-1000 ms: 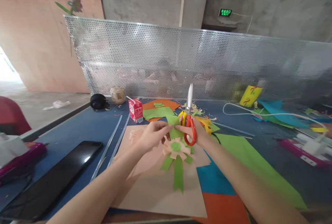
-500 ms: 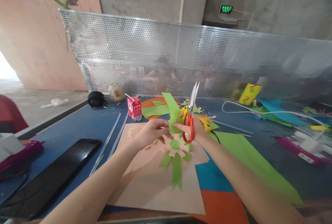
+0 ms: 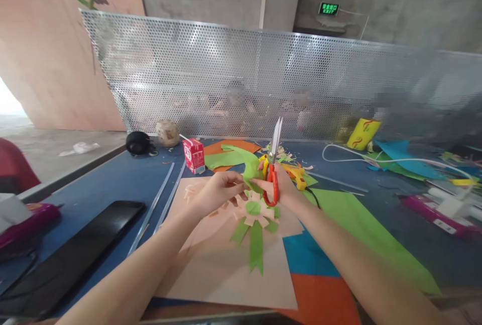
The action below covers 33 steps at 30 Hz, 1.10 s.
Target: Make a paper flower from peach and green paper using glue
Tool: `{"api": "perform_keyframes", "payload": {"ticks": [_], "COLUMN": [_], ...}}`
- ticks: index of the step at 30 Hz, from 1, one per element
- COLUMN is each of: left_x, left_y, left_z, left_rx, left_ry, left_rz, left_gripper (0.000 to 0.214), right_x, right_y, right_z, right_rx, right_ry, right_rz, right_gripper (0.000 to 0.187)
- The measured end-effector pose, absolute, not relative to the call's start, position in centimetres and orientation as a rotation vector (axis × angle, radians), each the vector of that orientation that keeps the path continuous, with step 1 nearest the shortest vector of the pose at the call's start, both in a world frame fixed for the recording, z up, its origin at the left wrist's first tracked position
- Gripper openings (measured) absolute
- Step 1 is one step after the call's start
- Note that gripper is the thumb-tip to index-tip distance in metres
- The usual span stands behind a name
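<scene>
My left hand [image 3: 219,192] is closed, pinching the lower left edge of a curling green paper strip [image 3: 253,167]. My right hand [image 3: 285,186] grips scissors [image 3: 273,158] with red-orange handles, their blades pointing up and slightly apart. Its fingers also press against the strip from the right. Just below both hands, a paper flower [image 3: 253,208] with a green centre, peach petals and green ribbon-like tails lies on a peach sheet [image 3: 222,275]. A yellow glue gun [image 3: 298,174] rests behind my right wrist, partly hidden.
A red drink carton [image 3: 193,156] stands behind my left hand. Two clear glue sticks [image 3: 156,204] and a black phone [image 3: 83,249] lie at left. Green paper [image 3: 361,229] is under my right forearm. A white cable [image 3: 376,159] crosses the right side, near a purple power strip [image 3: 433,214].
The green strip has bent over: its upper end, upright before, now curves away to the left. Both hands and the scissors have shifted only slightly.
</scene>
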<state>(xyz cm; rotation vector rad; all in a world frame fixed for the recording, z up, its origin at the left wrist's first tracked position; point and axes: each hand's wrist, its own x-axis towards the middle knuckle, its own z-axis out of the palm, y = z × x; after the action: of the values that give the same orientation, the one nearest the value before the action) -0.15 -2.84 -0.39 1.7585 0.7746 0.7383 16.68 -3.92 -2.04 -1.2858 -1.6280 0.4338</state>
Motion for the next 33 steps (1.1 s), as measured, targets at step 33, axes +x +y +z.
{"api": "perform_keyframes", "payload": {"ticks": [33], "left_x": [1.1], "left_y": [-7.6], "left_z": [-1.2], "left_rx": [1.713], "left_ry": [0.157], "left_rz": [0.029], "left_gripper": [0.026], "right_x": [19.5], "right_y": [-3.1], "right_z": [-1.1], "right_rx": [-1.277], "right_ry": [-1.581], "right_rz": [0.429], "right_gripper": [0.031]}}
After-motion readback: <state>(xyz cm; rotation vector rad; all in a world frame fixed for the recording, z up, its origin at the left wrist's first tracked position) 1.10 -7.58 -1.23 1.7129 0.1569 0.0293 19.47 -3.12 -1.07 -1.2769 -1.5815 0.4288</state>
